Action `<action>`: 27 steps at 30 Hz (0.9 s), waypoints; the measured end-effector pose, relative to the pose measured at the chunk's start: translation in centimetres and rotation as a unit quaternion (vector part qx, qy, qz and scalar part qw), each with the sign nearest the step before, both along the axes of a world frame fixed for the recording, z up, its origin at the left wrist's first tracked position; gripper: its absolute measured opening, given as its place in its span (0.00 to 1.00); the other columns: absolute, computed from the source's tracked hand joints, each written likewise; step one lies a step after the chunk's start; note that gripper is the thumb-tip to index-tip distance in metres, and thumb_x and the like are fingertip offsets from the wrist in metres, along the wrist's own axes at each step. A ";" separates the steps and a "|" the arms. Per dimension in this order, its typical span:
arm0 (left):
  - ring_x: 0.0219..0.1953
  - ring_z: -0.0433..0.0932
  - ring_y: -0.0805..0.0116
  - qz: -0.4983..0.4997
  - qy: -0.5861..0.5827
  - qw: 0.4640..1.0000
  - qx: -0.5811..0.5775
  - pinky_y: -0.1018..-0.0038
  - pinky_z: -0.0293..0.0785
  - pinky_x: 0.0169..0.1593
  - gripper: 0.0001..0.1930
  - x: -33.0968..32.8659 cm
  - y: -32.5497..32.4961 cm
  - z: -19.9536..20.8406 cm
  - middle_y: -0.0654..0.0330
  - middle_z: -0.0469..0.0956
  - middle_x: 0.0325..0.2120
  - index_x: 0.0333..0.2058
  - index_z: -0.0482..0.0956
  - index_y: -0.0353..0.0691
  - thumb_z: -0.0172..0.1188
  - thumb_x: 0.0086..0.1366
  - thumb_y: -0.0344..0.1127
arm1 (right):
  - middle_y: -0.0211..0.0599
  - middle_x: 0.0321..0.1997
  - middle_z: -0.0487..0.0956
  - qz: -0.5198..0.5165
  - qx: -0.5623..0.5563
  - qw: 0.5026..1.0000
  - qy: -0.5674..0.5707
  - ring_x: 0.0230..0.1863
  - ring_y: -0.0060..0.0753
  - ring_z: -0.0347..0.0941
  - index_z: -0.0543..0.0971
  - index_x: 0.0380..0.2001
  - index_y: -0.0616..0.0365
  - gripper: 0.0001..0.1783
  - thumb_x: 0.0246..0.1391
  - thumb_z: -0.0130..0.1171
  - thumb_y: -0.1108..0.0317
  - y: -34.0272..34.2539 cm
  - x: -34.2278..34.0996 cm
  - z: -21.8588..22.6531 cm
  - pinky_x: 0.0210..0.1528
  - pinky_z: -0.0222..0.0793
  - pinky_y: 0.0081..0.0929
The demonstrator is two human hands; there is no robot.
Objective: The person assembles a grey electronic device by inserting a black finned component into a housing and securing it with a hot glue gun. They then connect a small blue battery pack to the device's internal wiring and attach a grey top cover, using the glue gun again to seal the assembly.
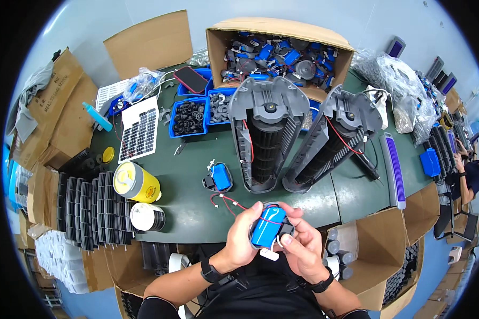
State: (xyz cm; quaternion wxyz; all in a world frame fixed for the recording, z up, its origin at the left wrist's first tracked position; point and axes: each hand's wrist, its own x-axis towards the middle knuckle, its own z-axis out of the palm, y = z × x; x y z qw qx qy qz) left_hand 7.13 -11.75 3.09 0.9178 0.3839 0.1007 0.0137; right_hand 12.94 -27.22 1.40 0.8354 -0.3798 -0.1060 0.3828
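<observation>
Between my two hands, just off the table's near edge, is a small battery assembly (267, 227): a blue-wrapped pack on a dark base, with red wires and a white connector. My left hand (241, 234) grips its left side, thumb along the edge. On the right, my right hand (305, 245) closes on it, thumb near a small black block. A similar blue battery unit (221, 177) lies on the table ahead. Beyond it stand two grey tower fan housings, a left one (270, 114) and a right one (347, 119), each holding a dark ribbed cylinder and a red wire.
A carton (282, 26) heaped with blue battery units sits at the back. Blue bins (189, 130) hold small black parts. To the left are a yellow tub (153, 187), a white jar (153, 217) and stacked black rollers (93, 210). A co-worker (471, 181) is at far right.
</observation>
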 end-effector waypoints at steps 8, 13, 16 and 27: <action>0.58 0.80 0.49 0.087 -0.027 0.990 0.106 0.53 0.76 0.64 0.36 -0.3 0.0 -1.3 0.43 0.82 0.48 0.56 0.75 0.26 0.35 0.78 0.59 | 0.41 0.50 0.82 0.022 0.010 0.998 0.057 0.46 0.28 0.83 0.69 0.67 0.75 0.27 0.69 0.61 0.74 0.7 0.1 -1.0 0.46 0.83 0.29; 0.53 0.82 0.55 0.084 0.018 0.995 0.049 0.61 0.78 0.59 0.34 -0.4 0.9 1.0 0.42 0.83 0.47 0.56 0.76 0.28 0.34 0.80 0.55 | 0.43 0.38 0.88 -0.065 -0.150 0.948 -0.273 0.35 0.29 0.86 0.82 0.46 0.70 0.13 0.65 0.68 0.70 -0.2 0.5 -0.3 0.45 0.82 0.25; 0.49 0.83 0.59 0.099 0.002 0.987 0.128 0.62 0.79 0.55 0.33 0.1 1.2 0.5 0.45 0.84 0.47 0.55 0.78 0.29 0.34 0.80 0.54 | 0.53 0.58 0.82 -0.198 -0.208 0.718 -0.634 0.62 0.55 0.79 0.77 0.59 0.64 0.38 0.44 0.82 0.68 0.2 1.9 1.0 0.62 0.75 0.45; 0.43 0.84 0.65 0.102 0.070 0.992 -0.016 0.67 0.79 0.50 0.26 -1.2 -0.1 -1.8 0.53 0.85 0.42 0.47 0.81 0.34 0.45 0.78 0.53 | 0.47 0.69 0.74 -0.060 -0.033 0.955 -0.288 0.61 0.29 0.74 0.77 0.60 0.63 0.33 0.51 0.78 0.78 1.7 1.2 0.3 0.63 0.71 0.31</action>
